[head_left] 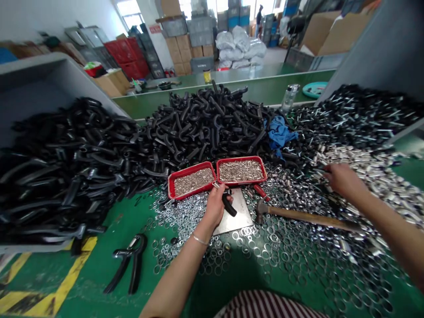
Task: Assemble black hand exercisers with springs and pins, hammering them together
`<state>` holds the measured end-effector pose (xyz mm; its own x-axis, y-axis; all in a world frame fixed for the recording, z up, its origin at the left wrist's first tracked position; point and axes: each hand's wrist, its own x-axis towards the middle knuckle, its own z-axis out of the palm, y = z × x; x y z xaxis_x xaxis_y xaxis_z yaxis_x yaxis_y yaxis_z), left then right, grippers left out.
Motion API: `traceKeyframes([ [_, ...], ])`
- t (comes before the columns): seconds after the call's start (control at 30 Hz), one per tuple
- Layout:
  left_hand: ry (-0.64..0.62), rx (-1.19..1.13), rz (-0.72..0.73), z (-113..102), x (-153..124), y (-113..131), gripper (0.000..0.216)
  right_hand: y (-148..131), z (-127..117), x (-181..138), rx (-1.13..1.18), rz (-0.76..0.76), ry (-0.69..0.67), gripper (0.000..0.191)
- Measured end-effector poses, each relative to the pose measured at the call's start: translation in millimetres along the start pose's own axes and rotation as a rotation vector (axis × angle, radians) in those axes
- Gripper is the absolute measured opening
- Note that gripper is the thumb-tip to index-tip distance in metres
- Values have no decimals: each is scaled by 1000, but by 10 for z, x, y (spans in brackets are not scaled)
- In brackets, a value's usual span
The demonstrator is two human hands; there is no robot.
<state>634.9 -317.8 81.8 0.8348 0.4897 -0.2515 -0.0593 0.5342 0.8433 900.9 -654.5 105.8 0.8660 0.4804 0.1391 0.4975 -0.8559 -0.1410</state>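
My left hand [214, 206] is closed around a black curved handle [229, 206] with a shiny metal part at its upper end, over a flat metal plate [236, 212]. Far to the right, my right hand [342, 179] reaches into the border between dark parts and silver metal sleeves [357, 154]. Its fingertips are pinched together; what they hold is too small to make out. Between the hands lies a hammer [298, 214] with a wooden shaft, its head beside the plate. A red-handled tool [261, 192] rests just behind the hammer head.
Two red trays [190, 194] [241, 182] of small metal pins stand behind the plate. Black handles [198, 119] are heaped behind and left. Loose rings [274, 254] cover the green table. An assembled hand gripper [130, 260] lies front left. A blue cloth [280, 132] sits on the heap.
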Motion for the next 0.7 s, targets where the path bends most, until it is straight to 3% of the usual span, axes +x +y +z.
traceKeyframes([
  [0.1,-9,-7,18,4,-11,-15,39,-567,-159,-350,213,-112,76,19],
  [0.23,-50,90,47,16,-101,-15,37,-1735,-248,-712,541,-322,-40,18],
  [0.33,-51,140,67,-33,-150,23,36,-2325,-191,-762,614,-478,-57,15],
  [0.53,24,266,73,-251,-122,125,38,-2610,-91,-689,634,-612,-78,14],
  [0.63,-21,294,89,-297,-102,169,37,-2668,-42,-689,649,-604,-111,15],
  [0.7,-86,308,94,-286,-101,193,36,-2709,8,-703,693,-523,-130,17],
])
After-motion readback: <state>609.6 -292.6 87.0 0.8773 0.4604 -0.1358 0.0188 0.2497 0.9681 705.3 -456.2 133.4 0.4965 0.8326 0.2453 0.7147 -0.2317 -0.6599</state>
